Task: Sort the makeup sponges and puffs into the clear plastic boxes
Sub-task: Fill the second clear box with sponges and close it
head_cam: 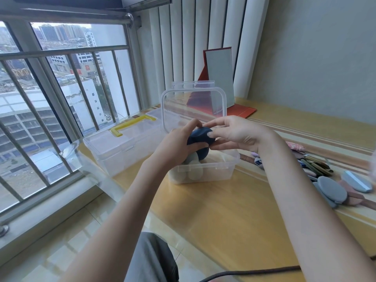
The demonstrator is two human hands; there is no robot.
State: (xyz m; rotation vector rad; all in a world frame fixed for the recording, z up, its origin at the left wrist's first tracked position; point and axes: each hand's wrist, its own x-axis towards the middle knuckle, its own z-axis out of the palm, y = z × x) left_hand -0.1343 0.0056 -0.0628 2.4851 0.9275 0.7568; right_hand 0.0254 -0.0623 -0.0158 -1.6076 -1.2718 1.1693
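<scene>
A dark blue puff (200, 139) is held between both hands just above the open clear box (205, 171). My left hand (179, 142) grips its left side and my right hand (234, 134) pinches its right edge. Inside the box lie pale beige and grey sponges (193, 171). The box's lid (194, 104) stands upright behind my hands. A second clear box with a yellow handle (122, 143) sits shut to the left. More puffs, grey (331, 187), blue and pink, lie in a pile on the table at the right.
A red-framed mirror (219, 78) stands at the back against white vertical blinds. The wooden table's left edge borders a window with railings. A dark cable (254, 271) runs along the near table edge. Brushes lie among the puffs at the right.
</scene>
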